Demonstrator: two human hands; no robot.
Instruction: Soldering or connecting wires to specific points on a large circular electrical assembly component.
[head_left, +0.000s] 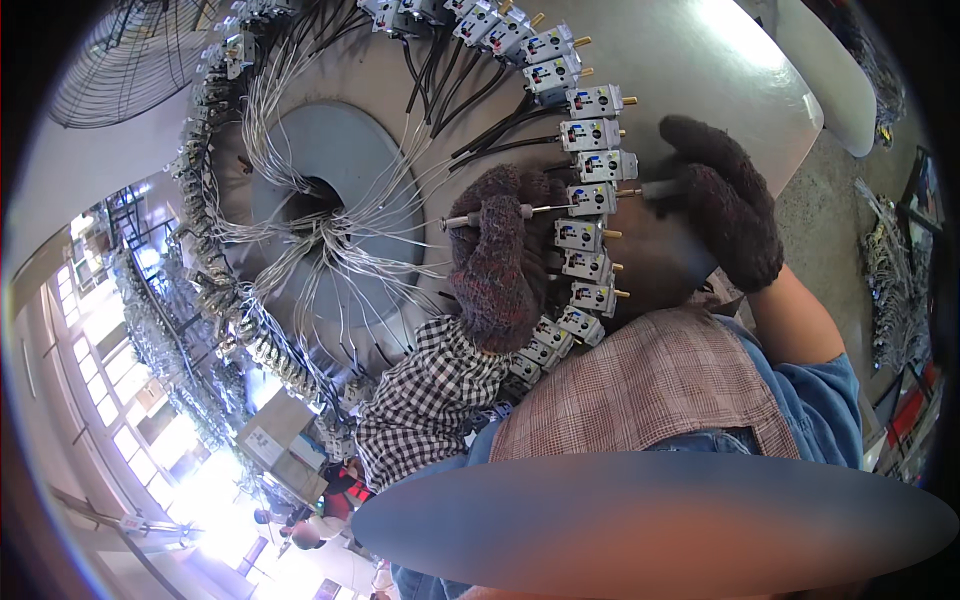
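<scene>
Boxy metal thermostats [594, 101] with brass shafts line the round table's rim, thin silvery tubes [370, 235] running inward from them. My left hand [495, 260], in a dark knit glove, is closed around a slim screwdriver [465, 220]. Its thin tip reaches the inner side of one thermostat [592, 199]. On that unit's outer side, my right hand [735, 205], gloved alike, grips a dark grey cylindrical knob [662, 188] lined up with the brass shaft. The right fingers partly hide the knob.
A grey disc [385, 170] with a central hole gathers the tubes. Black sleeves [505, 130] cover some tube ends. A wire fan guard [125, 65] stands at far left, tube bundles [890, 290] hang at right, and a cardboard box [275, 440] sits lower left. People are in the background.
</scene>
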